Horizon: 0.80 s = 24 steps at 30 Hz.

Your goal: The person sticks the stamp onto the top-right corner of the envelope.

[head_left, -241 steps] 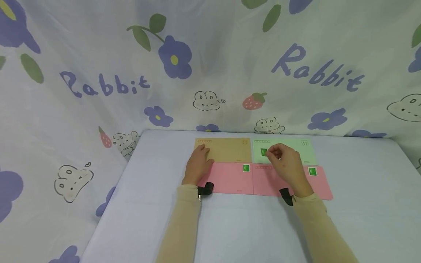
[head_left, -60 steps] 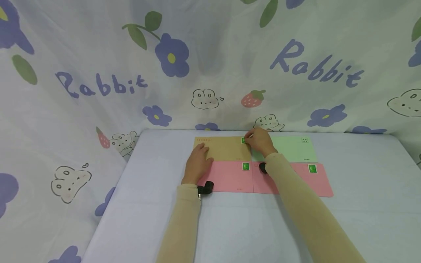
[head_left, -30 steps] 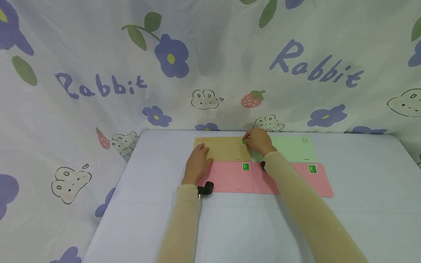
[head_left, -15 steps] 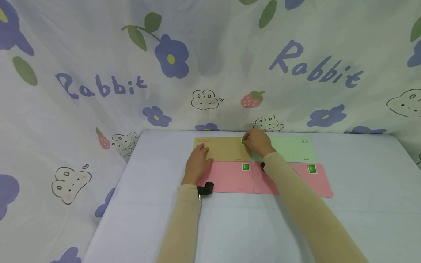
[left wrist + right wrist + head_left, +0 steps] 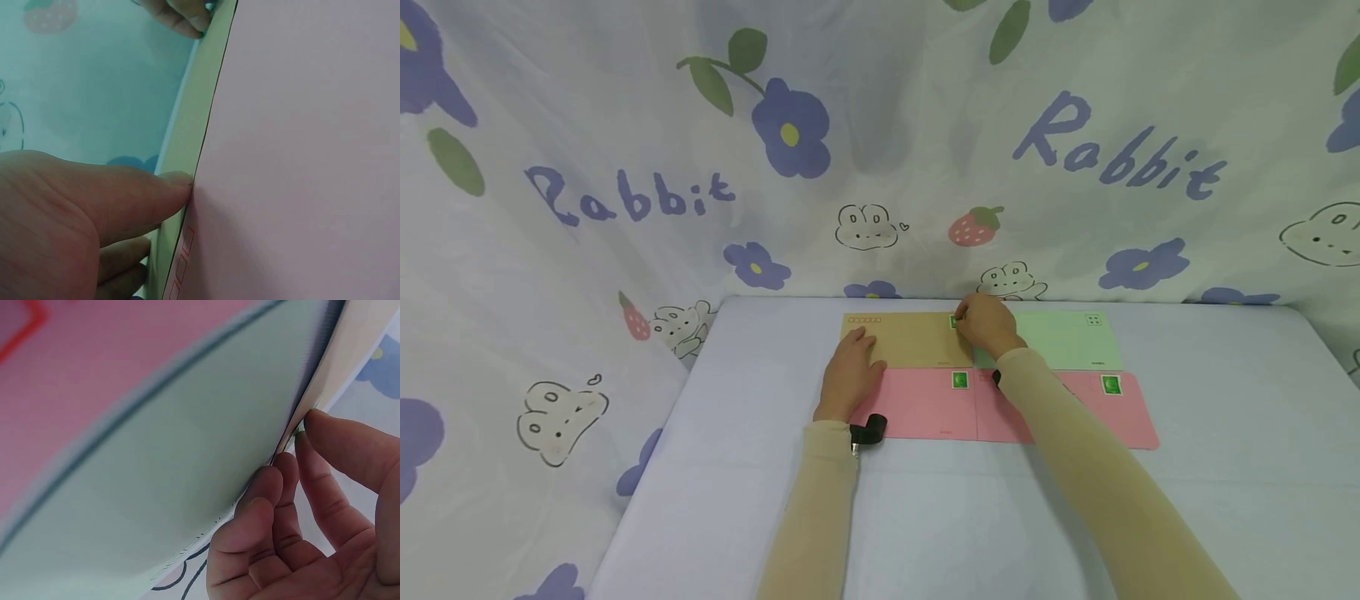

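My left hand (image 5: 850, 379) rests with fairly straight fingers on the brown envelope (image 5: 917, 342) and the left pink envelope (image 5: 917, 408); its thumb lies at their seam in the left wrist view. At the brown envelope's upper right corner, a small green stamp (image 5: 953, 322) sits under the fingertips of my right hand (image 5: 991, 323). Thumb and index finger pinch it there, and in the right wrist view only a green sliver of the stamp (image 5: 297, 435) shows. That hand partly covers the light green envelope (image 5: 1067, 342).
A green stamp (image 5: 960, 380) is on the left pink envelope's upper right corner. Another stamp (image 5: 1112, 385) is on the right pink envelope (image 5: 1120, 421), which the right sleeve partly hides. The white table (image 5: 947, 517) meets a patterned cloth backdrop (image 5: 880, 167).
Since eight seconds ago, the right hand has carried the stamp from over the green envelope to the brown envelope's corner. Over the last two seconds it barely shifts; the left hand stays put.
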{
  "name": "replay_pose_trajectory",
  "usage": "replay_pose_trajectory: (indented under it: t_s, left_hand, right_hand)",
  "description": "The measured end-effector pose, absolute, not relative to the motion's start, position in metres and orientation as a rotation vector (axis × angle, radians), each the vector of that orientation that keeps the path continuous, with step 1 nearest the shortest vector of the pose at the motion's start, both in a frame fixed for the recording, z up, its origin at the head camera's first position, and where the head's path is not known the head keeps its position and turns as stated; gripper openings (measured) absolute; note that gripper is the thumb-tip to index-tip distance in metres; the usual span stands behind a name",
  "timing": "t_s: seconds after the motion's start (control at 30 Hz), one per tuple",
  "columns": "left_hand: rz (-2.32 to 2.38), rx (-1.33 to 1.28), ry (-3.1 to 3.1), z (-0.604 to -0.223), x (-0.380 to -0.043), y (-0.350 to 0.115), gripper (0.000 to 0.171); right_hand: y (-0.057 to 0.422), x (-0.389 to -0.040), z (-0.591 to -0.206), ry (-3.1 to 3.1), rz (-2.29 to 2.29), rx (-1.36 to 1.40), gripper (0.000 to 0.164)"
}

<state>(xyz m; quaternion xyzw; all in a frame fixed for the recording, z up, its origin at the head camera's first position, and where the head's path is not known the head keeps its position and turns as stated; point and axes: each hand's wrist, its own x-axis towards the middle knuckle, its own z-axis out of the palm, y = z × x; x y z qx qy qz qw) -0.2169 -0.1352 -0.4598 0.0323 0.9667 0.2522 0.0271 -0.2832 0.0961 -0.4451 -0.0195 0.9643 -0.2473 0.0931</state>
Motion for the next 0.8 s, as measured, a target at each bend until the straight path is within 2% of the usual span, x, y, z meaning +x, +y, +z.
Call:
replay_pose_trajectory:
  t_s: [0.8]
  left_hand:
    - [0.794, 0.107, 2.975, -0.4600, -0.2170, -0.1362, 0.050]
  right_hand:
    - [0.1006, -0.2781, -0.4402, 2.874, -0.800, -0.084, 0.023]
